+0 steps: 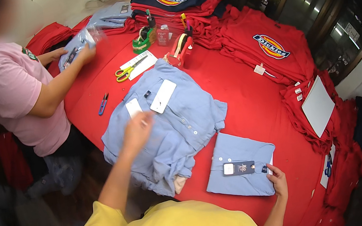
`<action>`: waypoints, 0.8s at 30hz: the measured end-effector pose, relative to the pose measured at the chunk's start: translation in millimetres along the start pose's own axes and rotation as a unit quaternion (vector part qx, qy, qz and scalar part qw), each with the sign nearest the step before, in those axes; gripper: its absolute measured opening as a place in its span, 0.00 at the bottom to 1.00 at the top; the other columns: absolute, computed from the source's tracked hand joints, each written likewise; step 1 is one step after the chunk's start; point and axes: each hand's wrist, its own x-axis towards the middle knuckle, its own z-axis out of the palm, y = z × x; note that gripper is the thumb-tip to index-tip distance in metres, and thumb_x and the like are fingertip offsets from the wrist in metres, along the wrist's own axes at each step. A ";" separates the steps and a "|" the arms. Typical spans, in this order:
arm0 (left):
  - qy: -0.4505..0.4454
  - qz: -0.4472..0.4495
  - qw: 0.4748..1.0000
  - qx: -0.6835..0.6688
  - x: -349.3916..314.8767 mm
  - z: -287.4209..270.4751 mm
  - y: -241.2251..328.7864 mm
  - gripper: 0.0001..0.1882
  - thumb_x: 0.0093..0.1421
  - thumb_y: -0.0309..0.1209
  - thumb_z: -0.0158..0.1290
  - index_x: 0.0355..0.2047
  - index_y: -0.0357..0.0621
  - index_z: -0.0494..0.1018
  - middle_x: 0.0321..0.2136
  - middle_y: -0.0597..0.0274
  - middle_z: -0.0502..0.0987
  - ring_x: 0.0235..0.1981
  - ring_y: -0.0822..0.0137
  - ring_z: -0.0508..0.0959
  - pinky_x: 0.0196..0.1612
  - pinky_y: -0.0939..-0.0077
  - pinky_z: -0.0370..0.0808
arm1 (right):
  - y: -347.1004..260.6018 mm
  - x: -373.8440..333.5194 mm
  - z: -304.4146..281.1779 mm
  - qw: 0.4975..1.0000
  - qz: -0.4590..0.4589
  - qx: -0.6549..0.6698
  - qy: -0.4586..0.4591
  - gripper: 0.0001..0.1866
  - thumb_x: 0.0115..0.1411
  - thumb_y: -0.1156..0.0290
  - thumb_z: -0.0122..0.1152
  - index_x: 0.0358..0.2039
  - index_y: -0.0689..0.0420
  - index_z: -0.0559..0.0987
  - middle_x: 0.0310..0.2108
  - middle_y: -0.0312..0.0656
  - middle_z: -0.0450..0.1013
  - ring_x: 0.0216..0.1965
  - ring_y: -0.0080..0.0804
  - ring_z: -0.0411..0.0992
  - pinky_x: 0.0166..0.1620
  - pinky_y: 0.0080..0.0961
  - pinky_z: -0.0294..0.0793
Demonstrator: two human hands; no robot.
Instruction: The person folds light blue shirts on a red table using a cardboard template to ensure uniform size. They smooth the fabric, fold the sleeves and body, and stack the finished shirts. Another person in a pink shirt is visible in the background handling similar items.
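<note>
My right hand (278, 180) grips the right edge of a folded light-blue shirt (243, 187) at the table's near side, thumb over its collar. A dark hang tag (239, 168) with a white label lies on that shirt, and a white edge shows at its collar. To its left, a loosely spread light-blue shirt (198, 105) lies unfolded with buttons showing. My left hand (138, 131) is over this shirt, just below a small white tag (133, 107); motion blurs its fingers. A larger white card (163, 96) rests beside the shirt's collar.
Yellow-handled scissors (123, 73), blue thread snips (103, 104), a green tape dispenser (144, 40) and a red tape dispenser (179, 50) stand or lie on the red table. Red garments (277, 66) are piled at right. At left, a co-worker (14, 91) in pink holds a bagged blue shirt (75, 49).
</note>
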 end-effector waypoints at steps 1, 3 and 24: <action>0.067 0.030 0.993 0.089 31.8 -14.9 -25.3 0.13 0.57 0.27 0.54 0.43 0.40 0.75 0.38 0.54 0.76 0.38 0.58 0.77 0.42 0.72 0.73 | 0.8 -2.2 2.9 1.000 0.007 0.007 0.006 0.24 0.50 0.86 0.55 0.51 0.64 0.75 0.43 0.39 0.73 0.43 0.23 0.70 0.46 0.16 0.67; 0.149 0.086 0.969 0.178 93.0 -33.1 -73.9 0.16 0.58 0.31 0.54 0.46 0.38 0.72 0.47 0.48 0.73 0.48 0.49 0.72 0.50 0.61 0.70 | 2.6 -3.6 6.7 1.000 0.015 0.020 0.018 0.25 0.50 0.86 0.54 0.52 0.64 0.74 0.44 0.40 0.73 0.44 0.23 0.70 0.47 0.16 0.67; -0.010 0.078 0.923 0.378 310.7 85.2 -178.7 0.39 0.57 0.59 0.48 0.65 0.56 0.56 0.61 0.53 0.61 0.62 0.48 0.60 0.62 0.43 0.56 | -7.7 -10.0 23.5 0.992 0.079 0.002 0.100 0.26 0.50 0.87 0.54 0.53 0.64 0.74 0.41 0.34 0.72 0.39 0.18 0.68 0.42 0.12 0.65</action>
